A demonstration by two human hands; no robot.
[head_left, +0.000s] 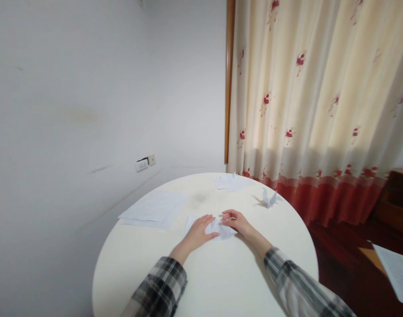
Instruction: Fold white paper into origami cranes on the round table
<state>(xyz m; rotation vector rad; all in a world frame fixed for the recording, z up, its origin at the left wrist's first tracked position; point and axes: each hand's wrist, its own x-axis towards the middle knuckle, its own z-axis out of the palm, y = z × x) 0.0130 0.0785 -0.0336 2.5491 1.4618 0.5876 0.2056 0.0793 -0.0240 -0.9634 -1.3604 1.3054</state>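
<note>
A white sheet of paper (214,228) lies partly folded on the round cream table (221,281), in the middle. My left hand (199,232) rests flat on its left part, fingers stretched out. My right hand (237,221) is on its right part with the fingers curled, pinching a raised fold of the paper. Both arms wear plaid sleeves.
A stack of white sheets (155,208) lies at the table's left. More loose paper (230,182) sits at the far edge. A folded paper crane (269,199) stands at the back right. A flowered curtain (320,101) hangs behind; another sheet (397,270) lies at the lower right.
</note>
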